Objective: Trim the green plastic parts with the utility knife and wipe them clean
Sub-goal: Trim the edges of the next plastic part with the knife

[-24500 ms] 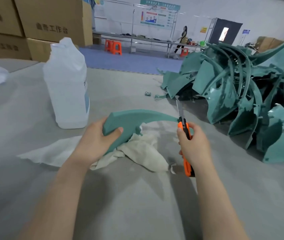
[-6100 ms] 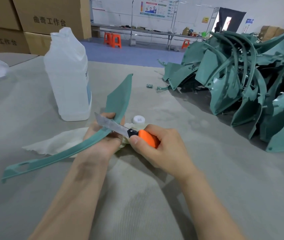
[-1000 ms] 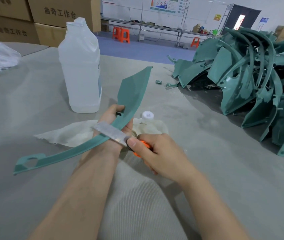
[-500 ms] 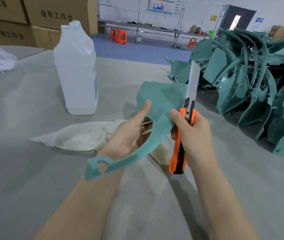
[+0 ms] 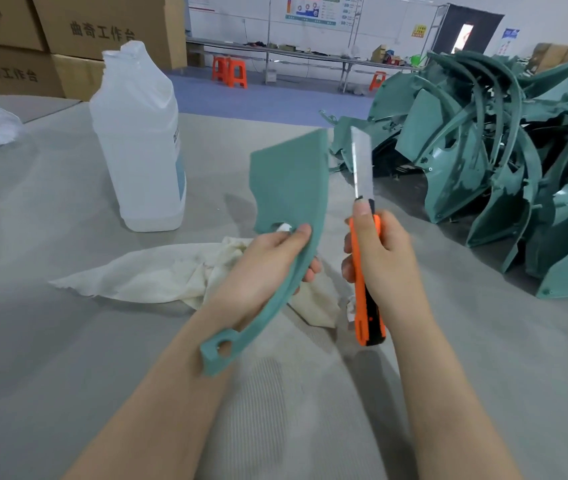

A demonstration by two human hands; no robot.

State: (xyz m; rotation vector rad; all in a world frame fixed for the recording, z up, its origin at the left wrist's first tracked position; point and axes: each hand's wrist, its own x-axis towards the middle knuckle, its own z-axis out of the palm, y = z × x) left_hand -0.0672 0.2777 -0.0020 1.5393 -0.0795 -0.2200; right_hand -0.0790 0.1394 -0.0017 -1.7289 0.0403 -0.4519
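Turning green part (image 5: 293,181) upright, left hand (image 5: 261,268) gripping it, right hand (image 5: 386,258) clasping knife (image 5: 367,323)

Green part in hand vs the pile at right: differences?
The held part is one piece, gripped by the left hand and raised off the table; the pile is many tangled pieces lying on it. The held part stands beside the utility knife; nothing touches the pile. Both are teal-green plastic.

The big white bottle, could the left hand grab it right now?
Probably not yet. The left hand is busy gripping the green plastic part. Nothing stands between it and the bottle, so after setting the part down it likely could.
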